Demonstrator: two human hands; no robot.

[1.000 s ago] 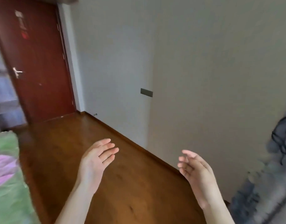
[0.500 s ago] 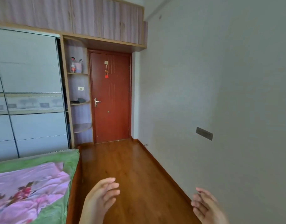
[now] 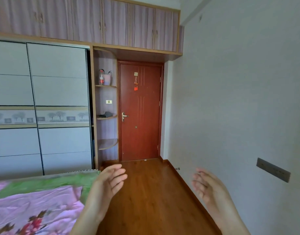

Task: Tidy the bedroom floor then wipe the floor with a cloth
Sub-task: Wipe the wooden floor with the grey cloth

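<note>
The brown wooden floor (image 3: 151,192) runs as a narrow strip from me to the closed red door (image 3: 140,112). My left hand (image 3: 106,185) is raised over the floor beside the bed, fingers straight and relaxed, holding nothing. My right hand (image 3: 208,187) hovers near the right wall, fingers loosely spread and empty. No cloth is in view.
A bed with a pink and green floral cover (image 3: 37,204) fills the lower left. A grey sliding wardrobe (image 3: 42,106) and corner shelves (image 3: 106,116) stand behind it. The plain wall (image 3: 239,99) on the right bears a dark socket plate (image 3: 273,169). A small doorstop (image 3: 177,168) sits by the skirting.
The view has swung up and left from the floor and wall to the door and wardrobe. Both hands stay raised and empty, and they now appear higher in the frame.
</note>
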